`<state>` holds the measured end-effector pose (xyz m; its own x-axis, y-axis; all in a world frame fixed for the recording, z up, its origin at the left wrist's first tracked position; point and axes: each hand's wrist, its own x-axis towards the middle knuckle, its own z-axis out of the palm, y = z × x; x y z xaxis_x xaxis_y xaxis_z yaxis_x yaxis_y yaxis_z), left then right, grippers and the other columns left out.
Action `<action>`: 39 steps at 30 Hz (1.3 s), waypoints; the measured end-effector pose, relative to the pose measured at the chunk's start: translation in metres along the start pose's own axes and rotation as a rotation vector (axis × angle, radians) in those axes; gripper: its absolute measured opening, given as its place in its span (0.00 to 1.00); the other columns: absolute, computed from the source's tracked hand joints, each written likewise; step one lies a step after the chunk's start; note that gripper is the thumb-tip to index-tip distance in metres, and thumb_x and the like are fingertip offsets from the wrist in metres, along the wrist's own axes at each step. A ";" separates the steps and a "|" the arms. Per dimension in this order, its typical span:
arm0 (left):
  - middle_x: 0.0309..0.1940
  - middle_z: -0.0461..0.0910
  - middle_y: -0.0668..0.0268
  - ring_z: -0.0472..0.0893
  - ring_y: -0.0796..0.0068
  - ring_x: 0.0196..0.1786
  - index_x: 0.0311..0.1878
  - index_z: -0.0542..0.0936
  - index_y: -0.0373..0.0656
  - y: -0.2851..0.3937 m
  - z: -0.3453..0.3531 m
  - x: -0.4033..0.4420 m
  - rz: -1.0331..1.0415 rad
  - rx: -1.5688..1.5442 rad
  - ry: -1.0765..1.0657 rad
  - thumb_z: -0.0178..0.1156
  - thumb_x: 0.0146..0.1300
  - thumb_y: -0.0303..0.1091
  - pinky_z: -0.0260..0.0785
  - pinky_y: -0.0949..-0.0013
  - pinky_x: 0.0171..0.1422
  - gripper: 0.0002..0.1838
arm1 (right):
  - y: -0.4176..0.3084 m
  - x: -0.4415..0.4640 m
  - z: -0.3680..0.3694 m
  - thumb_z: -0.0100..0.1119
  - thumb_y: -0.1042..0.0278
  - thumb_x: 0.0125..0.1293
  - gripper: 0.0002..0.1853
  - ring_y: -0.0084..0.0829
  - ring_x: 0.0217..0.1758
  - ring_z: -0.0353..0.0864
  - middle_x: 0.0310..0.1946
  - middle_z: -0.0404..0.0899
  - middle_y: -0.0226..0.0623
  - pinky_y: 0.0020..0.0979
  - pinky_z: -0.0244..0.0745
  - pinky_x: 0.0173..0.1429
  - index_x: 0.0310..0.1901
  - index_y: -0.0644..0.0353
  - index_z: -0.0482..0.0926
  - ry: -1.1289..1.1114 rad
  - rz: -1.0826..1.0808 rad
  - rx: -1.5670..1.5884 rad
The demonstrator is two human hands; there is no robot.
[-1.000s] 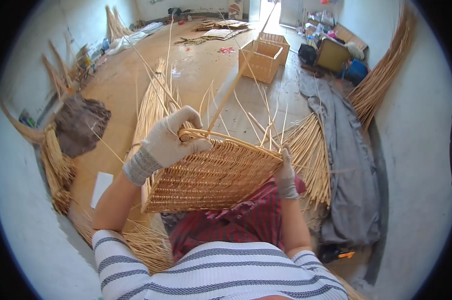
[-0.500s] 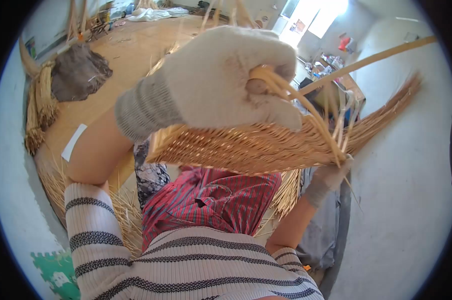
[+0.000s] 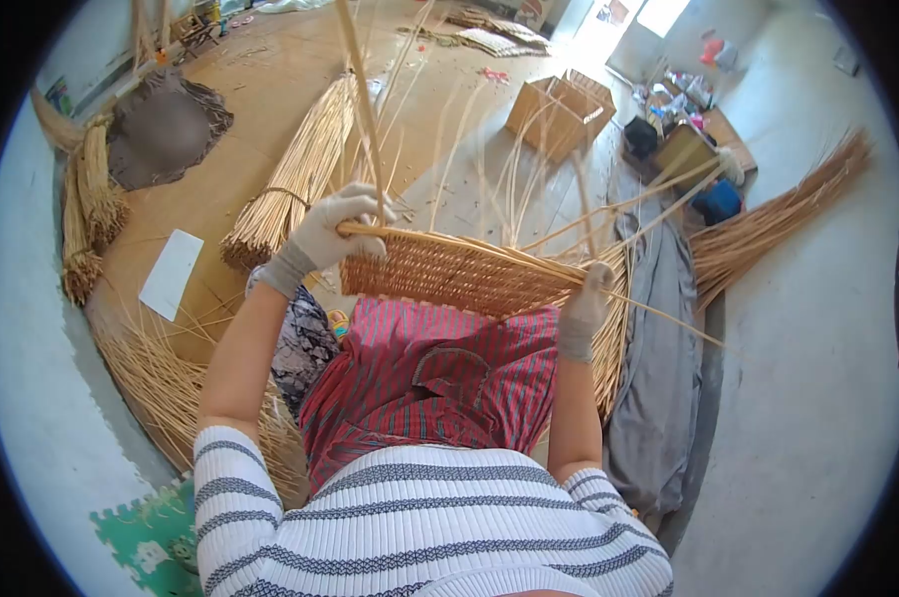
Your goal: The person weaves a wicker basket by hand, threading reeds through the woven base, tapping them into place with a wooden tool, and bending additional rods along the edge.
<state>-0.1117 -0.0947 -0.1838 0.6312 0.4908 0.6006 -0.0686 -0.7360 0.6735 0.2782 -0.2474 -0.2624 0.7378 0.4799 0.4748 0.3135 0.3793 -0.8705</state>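
A woven wicker panel [image 3: 459, 277] spans the space between my two gloved hands, above the red striped cloth [image 3: 449, 368] on my lap. My left hand [image 3: 338, 231] grips its upper left corner, fingers wrapped over the rim. At the right end, my right hand [image 3: 586, 306] is closed on the panel's corner, where a thin strand sticks out to the right. Several long loose canes rise from the far side of the panel and fan outward. One thicker cane stands up beside my left fingers.
A tied cane bundle [image 3: 288, 184] lies ahead left, and a square wicker box [image 3: 554, 114] stands farther off. Grey cloth [image 3: 658, 368] and a brown bundle [image 3: 778, 221] are at the right. Dark cloth [image 3: 166, 129], white sheet [image 3: 173, 274] and green mat [image 3: 151, 537] are at left.
Both hands and the panel have come down and away from the camera since the raised position half a second ago. Each hand has kept hold of the panel. The view has shifted too.
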 end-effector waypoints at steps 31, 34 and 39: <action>0.65 0.75 0.54 0.71 0.55 0.68 0.54 0.87 0.55 0.031 -0.007 -0.041 -0.419 0.763 -0.062 0.74 0.51 0.55 0.57 0.53 0.75 0.27 | -0.018 -0.078 0.015 0.50 0.59 0.79 0.30 0.26 0.62 0.69 0.66 0.65 0.36 0.28 0.67 0.65 0.77 0.54 0.57 -0.091 0.263 -0.048; 0.52 0.83 0.55 0.75 0.53 0.64 0.37 0.86 0.49 0.017 -0.008 -0.021 -0.298 0.686 -0.142 0.72 0.51 0.60 0.56 0.52 0.75 0.24 | 0.001 -0.096 0.001 0.50 0.57 0.78 0.21 0.24 0.50 0.75 0.49 0.74 0.33 0.27 0.73 0.54 0.67 0.57 0.67 -0.086 0.379 0.007; 0.31 0.83 0.61 0.83 0.58 0.40 0.28 0.76 0.42 -0.021 -0.007 0.005 -0.355 0.419 -0.481 0.73 0.54 0.55 0.71 0.57 0.63 0.25 | 0.009 -0.088 0.019 0.51 0.47 0.77 0.20 0.25 0.36 0.78 0.32 0.77 0.31 0.28 0.79 0.43 0.46 0.59 0.75 -0.023 0.834 0.606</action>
<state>-0.1121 -0.0734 -0.1917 0.8364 0.5452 0.0562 0.4443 -0.7344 0.5131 0.2046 -0.2712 -0.3095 0.5693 0.7856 -0.2422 -0.6513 0.2513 -0.7160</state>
